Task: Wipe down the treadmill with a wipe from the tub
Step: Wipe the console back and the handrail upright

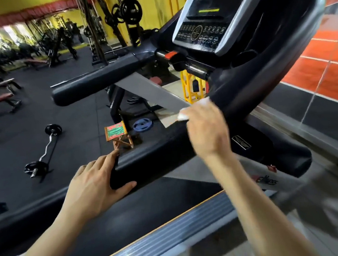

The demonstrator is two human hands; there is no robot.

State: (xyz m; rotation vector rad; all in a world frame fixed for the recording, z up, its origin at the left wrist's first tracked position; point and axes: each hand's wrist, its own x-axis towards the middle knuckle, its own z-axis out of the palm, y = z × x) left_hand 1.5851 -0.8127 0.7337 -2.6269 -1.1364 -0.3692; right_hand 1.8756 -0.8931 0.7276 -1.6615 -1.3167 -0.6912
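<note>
The black treadmill fills the view, with its console (206, 22) at the top right and a padded near handrail (158, 155) running across the middle. My right hand (206, 131) holds a white wipe (184, 114) against the handrail where it meets the grey upright. My left hand (95, 184) grips the free end of the same handrail, thumb underneath. The far handrail (99, 80) sticks out to the left. No tub is in view.
The treadmill belt (130, 215) and its ribbed side rail (172, 234) lie below my arms. On the gym floor to the left lie a curl barbell (42, 154), a small folding stool (118, 136) and a blue weight plate (142, 125). An orange tiled wall stands to the right.
</note>
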